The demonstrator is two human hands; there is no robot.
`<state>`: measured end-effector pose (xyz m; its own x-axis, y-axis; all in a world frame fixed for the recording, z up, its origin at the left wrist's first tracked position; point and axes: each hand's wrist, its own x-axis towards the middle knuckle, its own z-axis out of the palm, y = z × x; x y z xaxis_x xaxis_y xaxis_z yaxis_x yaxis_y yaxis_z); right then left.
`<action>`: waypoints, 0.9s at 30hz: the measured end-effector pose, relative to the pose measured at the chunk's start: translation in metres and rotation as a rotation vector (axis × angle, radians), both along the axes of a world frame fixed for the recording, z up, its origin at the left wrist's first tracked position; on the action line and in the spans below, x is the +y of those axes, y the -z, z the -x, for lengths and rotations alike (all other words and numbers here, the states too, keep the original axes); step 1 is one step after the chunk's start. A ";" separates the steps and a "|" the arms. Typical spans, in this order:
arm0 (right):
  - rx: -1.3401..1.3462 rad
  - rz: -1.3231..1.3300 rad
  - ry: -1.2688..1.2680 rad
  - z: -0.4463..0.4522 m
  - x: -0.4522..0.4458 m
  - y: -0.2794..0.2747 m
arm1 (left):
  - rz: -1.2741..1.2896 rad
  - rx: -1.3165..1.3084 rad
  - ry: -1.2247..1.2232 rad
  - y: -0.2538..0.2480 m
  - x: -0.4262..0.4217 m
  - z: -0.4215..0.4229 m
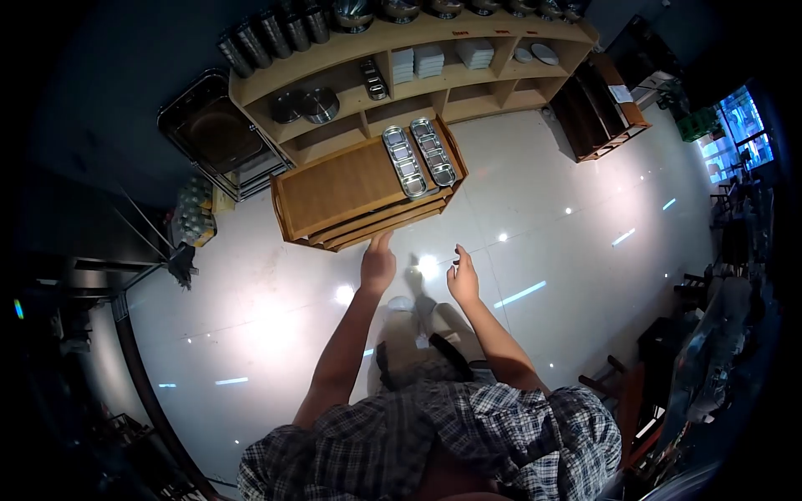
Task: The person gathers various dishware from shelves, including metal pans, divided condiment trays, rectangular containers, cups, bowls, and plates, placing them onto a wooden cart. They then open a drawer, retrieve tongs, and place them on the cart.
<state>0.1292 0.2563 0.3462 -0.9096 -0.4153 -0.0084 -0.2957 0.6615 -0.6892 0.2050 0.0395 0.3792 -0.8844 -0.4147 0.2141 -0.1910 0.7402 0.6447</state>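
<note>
Glossy floor [551, 242]; metal trays [403, 161] on stacked wooden trays [338, 190]. Left hand [379, 267] near the stack, right hand [464, 282] apart, fingers loosely open, both empty. Reach stage, apparently; gripping calls for closer hands.

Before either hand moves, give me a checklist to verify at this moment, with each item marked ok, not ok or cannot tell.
1. Left hand free: ok, open with nothing visible in it.
2. Right hand free: ok, nothing visible in it.
3. Metal trays side by side on the wooden stack: ok.
4. A hand on the metal trays: not ok, neither touches them.
5. Left fingertips clear of the wooden stack's front edge: cannot tell, they appear right by it.
6. Metal trays single rather than stacked: cannot tell from above.
</note>
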 end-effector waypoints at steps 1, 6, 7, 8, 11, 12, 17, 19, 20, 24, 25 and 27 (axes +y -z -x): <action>-0.004 0.025 -0.018 0.004 0.002 -0.010 | -0.073 -0.001 -0.013 -0.010 0.000 -0.001; -0.051 0.122 0.076 0.032 0.018 -0.039 | -0.217 -0.134 -0.026 -0.023 0.002 0.006; -0.050 0.125 0.089 0.040 0.024 -0.041 | -0.193 -0.125 -0.030 -0.022 0.005 0.013; -0.030 0.129 0.112 0.050 0.030 -0.043 | -0.189 -0.126 -0.021 -0.020 0.008 0.026; -0.016 0.143 0.163 0.087 0.049 -0.044 | -0.052 0.028 0.045 -0.018 0.022 0.074; -0.018 0.150 0.185 0.105 0.056 -0.044 | -0.053 0.028 0.047 -0.022 0.030 0.095; 0.042 0.153 0.147 0.215 0.089 -0.044 | -0.056 0.019 0.061 -0.037 0.068 0.216; -0.004 0.175 0.098 0.258 0.099 -0.053 | -0.126 -0.018 0.028 -0.035 0.084 0.259; -0.006 0.171 0.088 0.278 0.103 -0.059 | -0.130 -0.018 0.018 -0.035 0.093 0.278; 0.049 0.116 -0.052 0.353 0.113 -0.062 | -0.271 -0.111 -0.110 -0.047 0.119 0.339; 0.129 0.146 -0.118 0.371 0.111 -0.062 | -0.244 -0.046 -0.103 -0.045 0.121 0.351; 0.129 0.118 -0.201 0.405 0.101 -0.063 | -0.190 0.082 -0.091 -0.041 0.121 0.372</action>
<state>-0.2761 0.3578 0.4091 -0.7990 -0.5793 0.1613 -0.5034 0.4976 -0.7064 -0.1670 0.1602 0.4200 -0.8242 -0.5319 0.1942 -0.1931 0.5863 0.7867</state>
